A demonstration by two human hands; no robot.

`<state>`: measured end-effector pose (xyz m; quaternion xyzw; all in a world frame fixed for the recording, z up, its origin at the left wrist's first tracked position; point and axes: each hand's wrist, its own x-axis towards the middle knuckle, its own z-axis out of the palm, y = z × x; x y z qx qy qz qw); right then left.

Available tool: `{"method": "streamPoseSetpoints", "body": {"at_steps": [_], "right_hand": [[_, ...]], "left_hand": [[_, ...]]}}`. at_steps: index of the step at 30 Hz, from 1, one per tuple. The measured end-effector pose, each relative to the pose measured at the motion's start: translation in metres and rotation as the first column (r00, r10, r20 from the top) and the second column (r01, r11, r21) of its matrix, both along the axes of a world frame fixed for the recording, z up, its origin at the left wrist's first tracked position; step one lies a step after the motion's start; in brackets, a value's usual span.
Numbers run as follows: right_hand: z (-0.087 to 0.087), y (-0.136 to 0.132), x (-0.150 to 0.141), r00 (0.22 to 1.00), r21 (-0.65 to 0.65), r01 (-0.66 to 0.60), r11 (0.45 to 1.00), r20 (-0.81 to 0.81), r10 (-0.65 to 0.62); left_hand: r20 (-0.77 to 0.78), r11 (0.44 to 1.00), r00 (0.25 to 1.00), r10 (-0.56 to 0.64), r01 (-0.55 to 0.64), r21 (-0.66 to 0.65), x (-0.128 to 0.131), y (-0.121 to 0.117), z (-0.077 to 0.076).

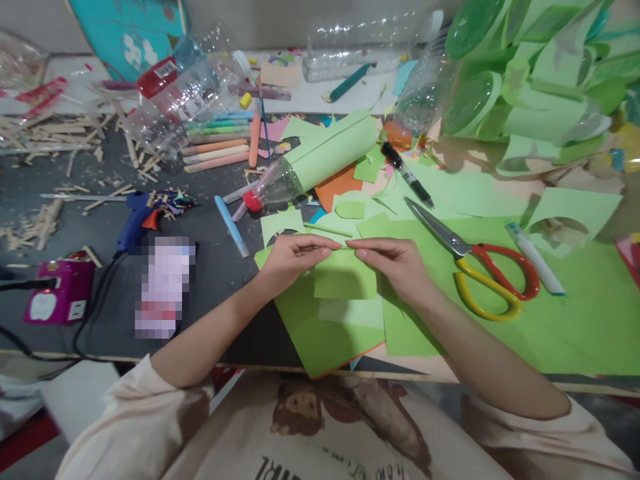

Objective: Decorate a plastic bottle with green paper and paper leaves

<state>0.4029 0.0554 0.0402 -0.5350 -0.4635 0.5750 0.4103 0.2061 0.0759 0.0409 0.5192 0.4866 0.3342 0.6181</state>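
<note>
Two hands (295,257), one pair of scissors (464,248), one glue gun (134,219), one black marker (407,175), one purple socket box (63,293) and one red-capped bottle (280,185) are showing.

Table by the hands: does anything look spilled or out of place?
Yes: thin wooden sticks lie strewn across the left of the table, some beside the blue glue gun, looking like scattered scraps, not a tidy pile.
</note>
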Motion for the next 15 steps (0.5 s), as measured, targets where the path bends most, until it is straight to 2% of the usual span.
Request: {"method": "streamPoseSetpoints", "body": {"at_steps": [15], "right_hand": [[0.0056, 0.0012, 0.0007, 0.999, -0.047, 0.001, 0.999, 0.054, 0.001]], "left_hand": [[-0.153, 0.995, 0.988, -0.023, 0.037, 0.092, -0.0008, -0.0017, 0.0025]]}}
